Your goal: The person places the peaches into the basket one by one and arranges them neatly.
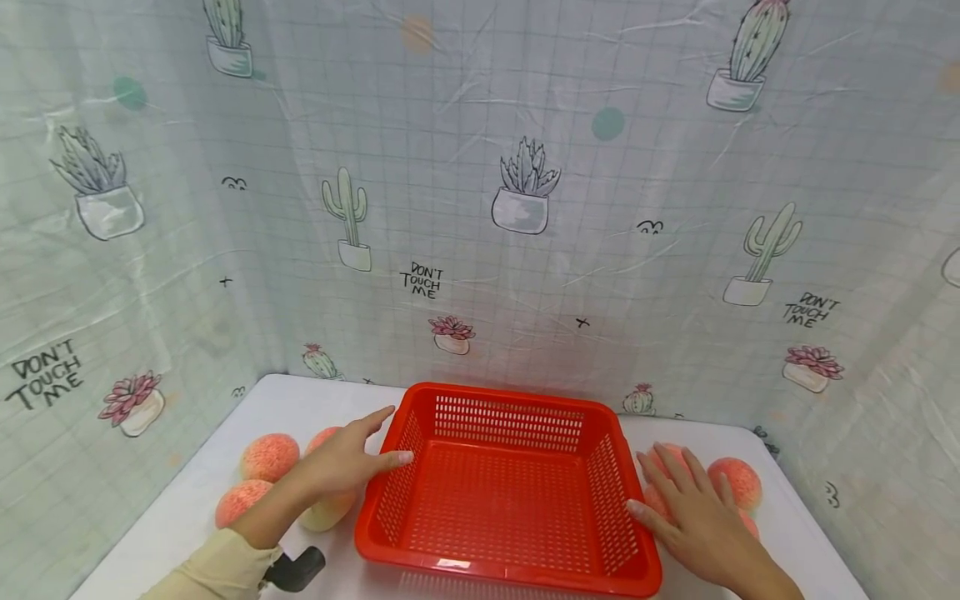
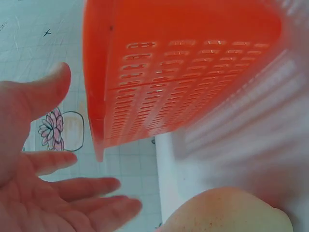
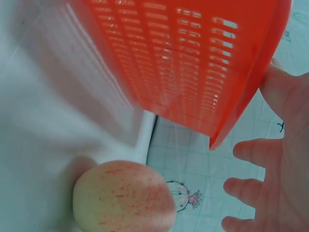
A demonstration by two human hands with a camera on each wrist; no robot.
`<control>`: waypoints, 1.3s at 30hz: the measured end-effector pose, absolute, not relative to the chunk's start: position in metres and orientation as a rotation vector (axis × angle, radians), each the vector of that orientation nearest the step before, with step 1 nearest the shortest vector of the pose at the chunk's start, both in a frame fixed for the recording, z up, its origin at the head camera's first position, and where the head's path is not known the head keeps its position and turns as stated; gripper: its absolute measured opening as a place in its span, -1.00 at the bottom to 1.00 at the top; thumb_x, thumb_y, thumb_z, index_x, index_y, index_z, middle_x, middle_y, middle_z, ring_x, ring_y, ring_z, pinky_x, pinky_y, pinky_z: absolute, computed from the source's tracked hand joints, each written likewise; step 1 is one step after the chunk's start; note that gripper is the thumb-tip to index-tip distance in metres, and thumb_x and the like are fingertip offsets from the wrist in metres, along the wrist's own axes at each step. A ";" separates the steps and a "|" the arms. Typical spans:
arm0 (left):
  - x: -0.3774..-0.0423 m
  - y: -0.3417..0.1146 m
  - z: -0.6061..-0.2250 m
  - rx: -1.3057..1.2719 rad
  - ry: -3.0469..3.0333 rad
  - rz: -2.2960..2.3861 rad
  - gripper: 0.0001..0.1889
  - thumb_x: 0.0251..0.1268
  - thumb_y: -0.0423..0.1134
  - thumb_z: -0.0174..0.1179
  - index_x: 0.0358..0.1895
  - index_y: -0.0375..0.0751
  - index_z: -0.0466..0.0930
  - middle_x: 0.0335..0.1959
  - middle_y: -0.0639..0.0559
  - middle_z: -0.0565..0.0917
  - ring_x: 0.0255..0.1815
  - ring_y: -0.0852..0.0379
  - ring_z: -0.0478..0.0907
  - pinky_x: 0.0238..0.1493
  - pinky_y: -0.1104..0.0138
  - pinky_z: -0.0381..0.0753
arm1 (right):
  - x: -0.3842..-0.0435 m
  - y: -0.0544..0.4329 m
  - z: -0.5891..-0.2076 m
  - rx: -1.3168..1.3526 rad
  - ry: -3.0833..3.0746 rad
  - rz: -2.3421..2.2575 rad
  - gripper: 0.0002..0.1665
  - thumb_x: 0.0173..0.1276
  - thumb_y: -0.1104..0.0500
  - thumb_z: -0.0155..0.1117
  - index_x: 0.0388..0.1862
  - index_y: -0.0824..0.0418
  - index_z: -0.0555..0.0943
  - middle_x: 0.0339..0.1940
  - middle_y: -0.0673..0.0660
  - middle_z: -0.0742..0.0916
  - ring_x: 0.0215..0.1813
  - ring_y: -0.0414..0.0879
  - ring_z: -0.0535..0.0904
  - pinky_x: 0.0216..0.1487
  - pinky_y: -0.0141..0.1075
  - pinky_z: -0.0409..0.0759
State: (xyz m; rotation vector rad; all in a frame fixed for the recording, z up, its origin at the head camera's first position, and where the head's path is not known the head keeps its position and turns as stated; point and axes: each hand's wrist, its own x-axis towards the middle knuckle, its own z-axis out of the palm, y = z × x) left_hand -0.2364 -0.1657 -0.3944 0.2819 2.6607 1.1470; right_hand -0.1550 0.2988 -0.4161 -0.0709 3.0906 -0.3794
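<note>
A red plastic basket (image 1: 495, 492) with slotted walls stands in the middle of the white table, nothing inside it. At its left rim is my left hand (image 1: 345, 458), thumb and fingers spread; the left wrist view shows a gap between that hand (image 2: 53, 183) and the rim. My right hand (image 1: 701, 521) is at the right rim with its fingers extended. In the right wrist view its thumb (image 3: 279, 89) lies right at the rim's edge, the tip partly hidden behind it. Neither hand is curled round anything.
Several peaches (image 1: 270, 457) lie left of the basket, partly hidden by my left forearm. More peaches (image 1: 735, 482) lie on the right, some under my right hand in the head view. A curtain with cactus prints (image 1: 480, 250) hangs behind the table (image 1: 300, 400) and along both sides.
</note>
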 end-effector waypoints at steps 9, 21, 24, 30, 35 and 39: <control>-0.238 -0.166 -0.393 0.208 2.586 1.335 -0.16 0.32 -0.12 0.44 0.59 -0.26 0.27 0.35 -0.34 0.62 0.27 -0.23 0.68 0.11 -0.04 0.76 | -0.153 0.307 -0.416 -0.052 3.076 -0.388 0.16 0.36 -0.60 0.04 0.70 0.06 0.17 0.73 0.34 0.14 0.65 0.51 -0.16 0.45 0.65 -0.27; -0.250 -0.173 -0.402 0.212 2.461 1.466 -0.33 0.32 -0.32 0.40 0.44 -0.47 0.41 0.22 -0.34 0.68 -0.02 -0.04 0.79 -0.01 0.06 0.81 | -0.150 0.326 -0.421 -0.022 3.079 -0.434 0.18 0.33 -0.58 0.12 0.68 0.11 0.22 0.70 0.39 0.20 0.61 0.57 -0.06 0.32 0.74 -0.21; -0.254 -0.174 -0.404 0.173 2.420 1.489 -0.36 0.30 -0.34 0.41 0.41 -0.47 0.44 0.18 -0.30 0.70 -0.06 -0.02 0.79 -0.03 0.06 0.82 | -0.150 0.329 -0.422 -0.009 3.079 -0.453 0.23 0.27 -0.57 0.20 0.67 0.15 0.22 0.68 0.42 0.23 0.59 0.57 -0.04 0.31 0.75 -0.21; -0.256 -0.173 -0.405 0.065 2.387 1.499 -0.39 0.29 -0.33 0.42 0.38 -0.46 0.49 -0.03 -0.19 0.75 -0.15 0.01 0.77 -0.05 0.04 0.82 | -0.149 0.336 -0.425 -0.017 3.124 -0.439 0.29 0.13 -0.56 0.36 0.64 0.15 0.27 0.63 0.43 0.32 0.56 0.57 0.10 0.28 0.75 -0.12; -0.255 -0.173 -0.406 0.065 2.345 1.538 -0.42 0.31 -0.33 0.41 0.35 -0.49 0.49 -0.13 -0.16 0.77 -0.17 0.01 0.77 -0.03 0.00 0.81 | -0.152 0.342 -0.427 0.010 3.126 -0.484 0.29 0.01 -0.48 0.51 0.60 0.12 0.34 0.59 0.43 0.39 0.54 0.55 0.22 0.28 0.75 -0.08; -0.255 -0.174 -0.406 0.075 2.315 1.562 -0.44 0.33 -0.34 0.39 0.33 -0.52 0.50 -0.16 -0.16 0.78 -0.18 0.00 0.78 -0.04 0.01 0.82 | -0.154 0.346 -0.431 -0.020 3.170 -0.504 0.18 -0.03 -0.32 0.64 0.51 0.15 0.44 0.45 0.39 0.57 0.46 0.48 0.38 0.26 0.74 0.01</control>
